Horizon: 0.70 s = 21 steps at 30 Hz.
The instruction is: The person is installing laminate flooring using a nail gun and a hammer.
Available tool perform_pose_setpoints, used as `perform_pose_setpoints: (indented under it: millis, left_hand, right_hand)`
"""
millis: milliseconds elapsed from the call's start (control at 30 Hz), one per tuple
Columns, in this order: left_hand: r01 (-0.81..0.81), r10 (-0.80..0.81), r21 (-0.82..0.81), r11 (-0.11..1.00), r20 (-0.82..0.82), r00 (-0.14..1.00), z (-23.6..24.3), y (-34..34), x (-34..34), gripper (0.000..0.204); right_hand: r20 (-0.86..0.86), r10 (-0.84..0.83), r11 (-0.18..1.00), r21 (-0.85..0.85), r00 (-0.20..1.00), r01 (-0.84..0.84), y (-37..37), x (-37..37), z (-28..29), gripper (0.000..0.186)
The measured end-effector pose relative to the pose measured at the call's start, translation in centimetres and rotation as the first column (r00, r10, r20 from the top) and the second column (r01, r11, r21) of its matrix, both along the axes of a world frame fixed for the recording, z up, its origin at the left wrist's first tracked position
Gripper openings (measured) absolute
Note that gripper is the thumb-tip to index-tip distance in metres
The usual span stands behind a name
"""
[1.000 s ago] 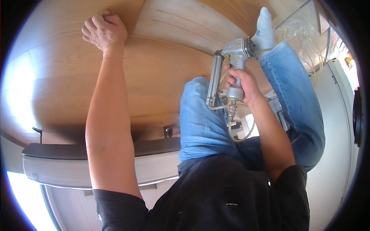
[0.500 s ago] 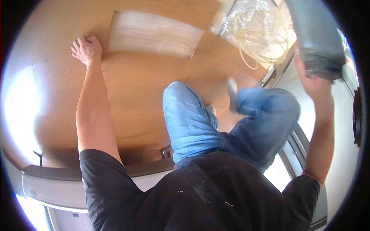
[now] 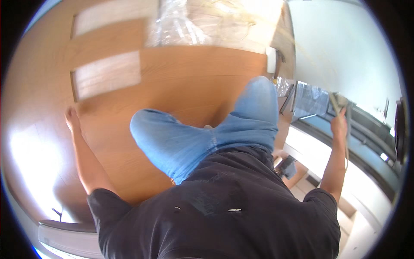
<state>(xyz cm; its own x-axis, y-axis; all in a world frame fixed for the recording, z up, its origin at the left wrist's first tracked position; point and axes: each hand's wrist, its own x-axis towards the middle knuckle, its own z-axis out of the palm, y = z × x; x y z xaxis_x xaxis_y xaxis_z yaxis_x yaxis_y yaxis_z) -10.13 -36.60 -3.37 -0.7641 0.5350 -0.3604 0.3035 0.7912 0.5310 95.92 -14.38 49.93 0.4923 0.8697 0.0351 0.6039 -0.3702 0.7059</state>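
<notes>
My left hand [image 3: 72, 119] is at the left on the wooden surface, curled and slightly blurred, with nothing visible in it. It is just below a pale rectangular recess [image 3: 108, 75]. Out at the right, my right hand [image 3: 339, 124] is closed around a thin pale cable [image 3: 334, 102], beside a dark window frame [image 3: 366, 146]. Part of the cable hangs down past my wrist; another stretch runs faintly back up toward the blurred coil [image 3: 233, 17]. A small beige piece [image 3: 341, 99] shows just above my fingers; its kind is unclear.
My bent knees in blue jeans rest over the wooden surface [image 3: 181, 77]. Clear plastic wrapping [image 3: 179, 26] lies at the far side, near a second pale recess [image 3: 112, 17]. A light panel [image 3: 340, 47] rises at the upper right, and a white ledge [image 3: 310, 146] runs below the window frame.
My body and view have turned to the right. The big grey-blue object by my right hand is gone from view; that hand is now at the window frame. My left hand stays on the wood.
</notes>
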Motion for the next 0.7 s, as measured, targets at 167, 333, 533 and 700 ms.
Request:
perform_pose_setpoints:
  millis: [167,333,533,700]
  left_hand:
    - [-0.343,0.303,0.019,0.939,0.422,0.854,5.7,-10.5,20.5,0.03]
    - [-0.399,0.366,-0.153,0.904,0.758,0.539,13.5,-13.6,34.3,0.042]
    - [0.08,0.009,-0.29,0.954,0.292,0.957,23.1,-5.6,29.6,0.039]
    - [0.063,-0.075,0.085,0.994,0.141,0.987,35.0,5.1,29.6,0.052]
  right_hand:
    - [-0.455,-0.574,0.816,-0.391,0.681,0.426,-23.1,19.3,-11.3,0.041]
    - [-0.556,-0.573,0.804,-0.522,0.602,0.284,-35.1,16.8,-25.5,0.07]
    - [-0.687,-0.586,0.793,-0.378,0.43,0.477,-33.1,12.8,-30.7,0.077]
    - [-0.794,-0.433,0.899,-0.344,0.427,0.272,-25.0,14.3,-30.4,0.077]
